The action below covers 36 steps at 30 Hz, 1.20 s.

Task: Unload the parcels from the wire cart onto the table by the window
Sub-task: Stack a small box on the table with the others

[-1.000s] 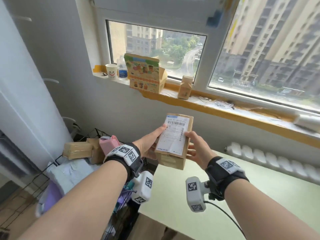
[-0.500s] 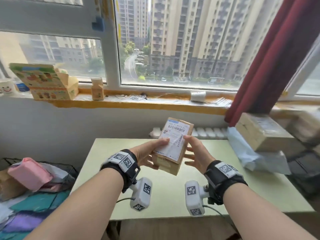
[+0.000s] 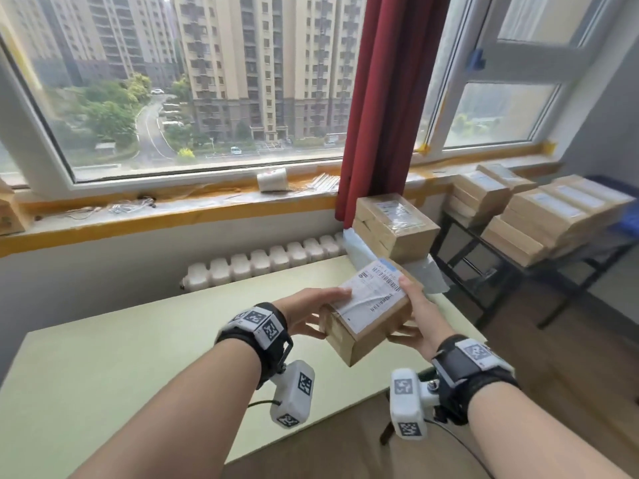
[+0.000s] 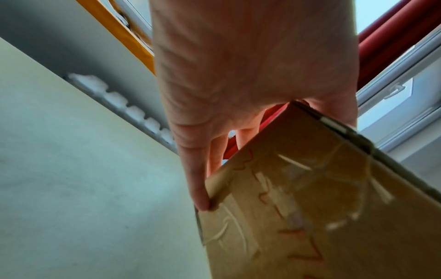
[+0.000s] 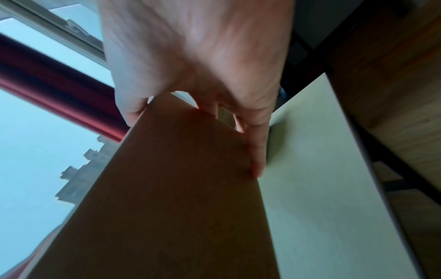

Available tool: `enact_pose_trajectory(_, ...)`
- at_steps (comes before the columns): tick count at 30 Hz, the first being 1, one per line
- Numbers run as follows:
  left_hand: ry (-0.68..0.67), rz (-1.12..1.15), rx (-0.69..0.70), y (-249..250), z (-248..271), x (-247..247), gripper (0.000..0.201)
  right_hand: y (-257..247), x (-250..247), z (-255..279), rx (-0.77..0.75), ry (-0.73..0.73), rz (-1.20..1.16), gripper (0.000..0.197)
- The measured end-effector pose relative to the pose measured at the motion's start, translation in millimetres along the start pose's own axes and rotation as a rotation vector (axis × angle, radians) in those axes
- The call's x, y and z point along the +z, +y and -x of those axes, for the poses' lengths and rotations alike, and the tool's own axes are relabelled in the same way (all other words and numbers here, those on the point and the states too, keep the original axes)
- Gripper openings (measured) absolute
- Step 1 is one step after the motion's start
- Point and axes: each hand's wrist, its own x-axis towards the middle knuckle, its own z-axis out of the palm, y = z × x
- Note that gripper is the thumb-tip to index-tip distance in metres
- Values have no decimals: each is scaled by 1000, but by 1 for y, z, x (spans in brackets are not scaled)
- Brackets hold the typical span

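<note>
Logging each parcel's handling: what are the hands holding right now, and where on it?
Both hold one cardboard parcel above the green table: left hand on its left end, right hand on its right end.

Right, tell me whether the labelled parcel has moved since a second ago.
Yes. The labelled parcel, in both hands, has moved right along the green table, toward the red curtain.

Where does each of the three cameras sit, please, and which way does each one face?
Head: on the head, looking down at the green table; both forearms, left hand and right hand hold a labelled cardboard parcel.
Left wrist: under the wrist, along the palm at the parcel's taped face.
Right wrist: under the wrist, along the palm at the parcel's plain side.
Shared: parcel, table, red curtain.
</note>
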Motion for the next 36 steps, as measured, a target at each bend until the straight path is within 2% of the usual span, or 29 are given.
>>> enact_pose_trajectory(3,-5,-24,-27,8,-43,16,73,-3,-28,-19,34,63,-57,47)
enact_pose_trajectory(5,22,-66,-96,15,-71,23,79,-4,-45,-37,58,108,-117,48)
enact_pose_trajectory(8,-56,-22,-187,26,-110,40,87,-8,-68,-65,88,132,-153,41)
enact_pose_trajectory(13,-106,-82,-242,47,-172,63,82,-23,-102,-117,177,187,-114,32)
enact_pose_trajectory(18,-132,-150,-282,56,-218,69,69,-28,-127,-159,298,181,69,32)
enact_pose_trajectory(22,-152,-129,-349,46,-238,80,58,-27,-137,-178,351,171,153,30)
enact_pose_trajectory(26,-128,-84,-380,44,-247,87,59,-27,-146,-195,387,148,128,27)
enact_pose_trajectory(29,-78,-72,-389,45,-246,87,49,-24,-148,-207,416,118,157,27)
enact_pose_trajectory(33,-30,-69,-392,43,-247,88,19,-23,-147,-221,461,81,223,19)
enact_pose_trajectory(36,27,-54,-371,43,-248,91,22,-24,-152,-231,467,51,253,19)
